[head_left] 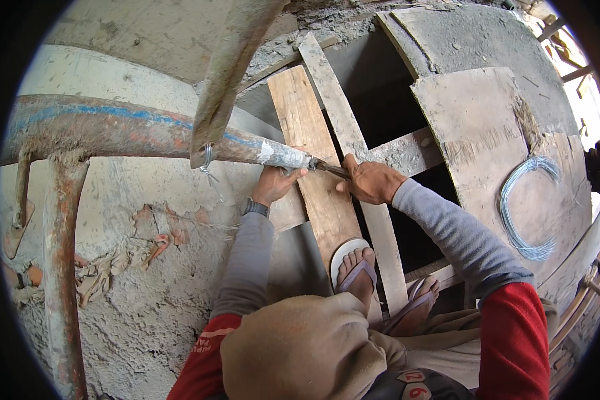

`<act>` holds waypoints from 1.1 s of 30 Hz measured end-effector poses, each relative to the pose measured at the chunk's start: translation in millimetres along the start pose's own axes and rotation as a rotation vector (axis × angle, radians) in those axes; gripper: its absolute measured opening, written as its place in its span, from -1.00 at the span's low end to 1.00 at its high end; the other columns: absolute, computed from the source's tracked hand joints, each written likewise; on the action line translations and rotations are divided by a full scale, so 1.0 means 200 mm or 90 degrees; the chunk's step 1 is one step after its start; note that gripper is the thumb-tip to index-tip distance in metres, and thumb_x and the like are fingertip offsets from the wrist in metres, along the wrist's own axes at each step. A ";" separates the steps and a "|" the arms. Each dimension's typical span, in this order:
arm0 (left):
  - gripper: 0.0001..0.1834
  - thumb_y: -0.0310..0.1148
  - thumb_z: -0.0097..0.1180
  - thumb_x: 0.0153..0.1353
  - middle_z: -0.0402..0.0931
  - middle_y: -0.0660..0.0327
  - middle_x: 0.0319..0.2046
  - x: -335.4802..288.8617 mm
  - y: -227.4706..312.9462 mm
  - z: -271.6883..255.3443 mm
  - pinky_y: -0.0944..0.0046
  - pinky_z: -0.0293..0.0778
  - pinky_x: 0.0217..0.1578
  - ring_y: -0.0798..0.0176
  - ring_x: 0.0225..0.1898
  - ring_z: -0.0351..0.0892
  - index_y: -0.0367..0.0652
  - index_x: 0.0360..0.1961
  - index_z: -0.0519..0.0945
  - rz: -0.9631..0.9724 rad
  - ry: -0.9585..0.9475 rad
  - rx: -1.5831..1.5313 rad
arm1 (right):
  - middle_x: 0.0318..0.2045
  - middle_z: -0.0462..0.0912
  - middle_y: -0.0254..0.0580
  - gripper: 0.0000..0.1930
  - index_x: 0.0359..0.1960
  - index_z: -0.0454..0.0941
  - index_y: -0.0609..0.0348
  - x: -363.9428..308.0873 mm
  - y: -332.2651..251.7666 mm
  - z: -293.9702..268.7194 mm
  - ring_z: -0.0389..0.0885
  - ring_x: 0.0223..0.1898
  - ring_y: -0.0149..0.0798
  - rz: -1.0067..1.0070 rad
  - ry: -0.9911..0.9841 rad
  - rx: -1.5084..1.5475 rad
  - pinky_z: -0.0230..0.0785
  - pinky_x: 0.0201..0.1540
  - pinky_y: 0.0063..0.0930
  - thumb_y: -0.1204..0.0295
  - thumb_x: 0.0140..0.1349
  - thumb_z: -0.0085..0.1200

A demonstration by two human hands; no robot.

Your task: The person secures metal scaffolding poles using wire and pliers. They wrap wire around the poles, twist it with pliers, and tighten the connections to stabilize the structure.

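My right hand (375,181) is closed around the handles of a dark metal tool that looks like pincers (333,169). The jaws of the tool meet the end of a rusty metal pipe (283,155) streaked with blue and whitish paint. Around that same end wraps my left hand (277,184), its thumb below and a fingertip showing above. What the jaws bite on is too small to make out. Behind my left hand, a slanting metal bar (230,73) crosses the pipe, and a twisted wire tie (207,160) hangs at its lower end.
My sandalled feet (357,270) stand on narrow wooden planks (317,133) over dark openings (383,100). A coil of wire (513,207) lies on a plywood sheet (470,127) at the right. A rusty upright post (63,267) and rough concrete (147,320) are at the left.
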State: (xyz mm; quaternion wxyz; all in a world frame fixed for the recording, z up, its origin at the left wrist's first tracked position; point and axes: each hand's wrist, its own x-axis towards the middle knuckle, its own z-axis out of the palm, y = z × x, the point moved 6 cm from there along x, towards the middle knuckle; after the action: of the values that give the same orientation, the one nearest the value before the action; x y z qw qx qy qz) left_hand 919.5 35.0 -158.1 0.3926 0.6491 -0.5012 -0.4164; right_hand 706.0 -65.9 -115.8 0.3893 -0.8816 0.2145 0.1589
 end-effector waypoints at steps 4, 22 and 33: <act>-0.41 -0.34 0.37 0.28 0.57 0.14 0.13 0.00 0.00 0.01 0.21 0.43 0.23 0.26 0.16 0.53 -0.27 0.27 0.46 -0.001 0.002 -0.006 | -0.57 0.58 -0.14 -0.52 -0.25 0.43 0.24 -0.03 0.03 0.17 0.66 -0.54 -0.13 0.090 -0.186 0.424 0.57 -0.47 -0.26 0.02 0.32 0.25; -0.42 -0.38 0.37 0.27 0.58 0.17 0.13 0.02 0.00 -0.01 0.23 0.44 0.22 0.28 0.13 0.55 -0.29 0.26 0.47 -0.016 -0.025 -0.068 | -0.52 0.57 -0.14 -0.64 -0.18 0.46 0.23 -0.25 0.00 0.05 0.58 -0.57 -0.17 0.038 0.235 -0.298 0.53 -0.48 -0.27 0.13 0.52 -0.11; -0.43 -0.29 0.37 0.26 0.58 0.14 0.13 0.01 0.00 -0.01 0.18 0.39 0.26 0.21 0.18 0.52 -0.23 0.25 0.50 -0.054 -0.024 -0.067 | -0.36 0.65 0.09 -0.41 -0.15 0.45 0.28 -0.26 0.09 0.27 0.71 -0.30 -0.01 0.156 0.155 0.236 0.58 -0.15 -0.04 -0.10 0.28 0.20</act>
State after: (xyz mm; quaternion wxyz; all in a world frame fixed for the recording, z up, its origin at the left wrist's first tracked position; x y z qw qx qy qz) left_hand 922.1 32.8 -158.7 0.3985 0.6401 -0.4579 -0.4708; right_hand 646.0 -22.8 -137.8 0.4935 -0.7752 0.3904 0.0556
